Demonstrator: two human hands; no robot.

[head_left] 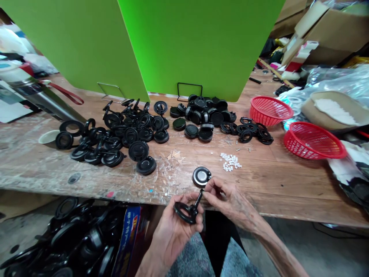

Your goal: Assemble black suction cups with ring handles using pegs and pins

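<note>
My left hand [173, 227] is closed round a black ring with a short stem [184, 212], held just off the table's front edge. The stem points up and to the right. Thumb and fingertips of my right hand [225, 196] pinch together at the stem's upper end; whatever they hold is too small or hidden to make out. Just beyond, on the table, lies a round black disc with a silvery face [201, 176] and a small hinge piece at its side. A scatter of small white plastic pieces [230, 162] lies further to the right.
Behind are piles of black ring stands [129, 130], black discs [201, 111] and loose black rings [248, 130]. Two red baskets [314, 142] stand at right, a steel flask [46, 96] at left. Green panels [196, 46] close off the back. Below left, more black parts [83, 238] fill a container.
</note>
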